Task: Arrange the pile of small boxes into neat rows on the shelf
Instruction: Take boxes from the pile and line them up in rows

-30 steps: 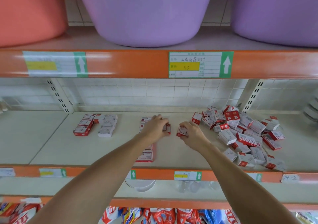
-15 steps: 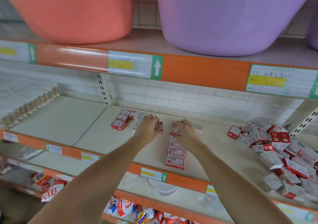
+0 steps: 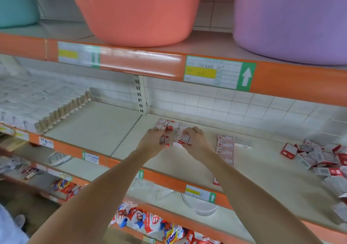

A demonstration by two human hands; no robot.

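Small red-and-white boxes lie on the cream shelf [image 3: 262, 170]. A loose pile [image 3: 319, 159] sprawls at the right. A neat row [image 3: 225, 149] runs front to back at the centre. A small group [image 3: 170, 124] lies further left near the back wall. My left hand [image 3: 153, 142] holds one box [image 3: 164, 140] just in front of that group. My right hand [image 3: 193, 137] grips another box [image 3: 185, 138] beside it. The two hands are close together, with more boxes partly hidden under them.
Orange [image 3: 135, 13] and purple [image 3: 293, 20] plastic basins stand on the shelf above, a teal one [image 3: 16, 3] at far left. Packs of wooden sticks [image 3: 62, 112] fill the left bay. An upright post [image 3: 139, 95] divides the bays. Snack bags [image 3: 146, 223] lie below.
Both hands moved left, each carrying a box, from the centre row to the left group. The view swung left, so the pile now sits at the right edge.
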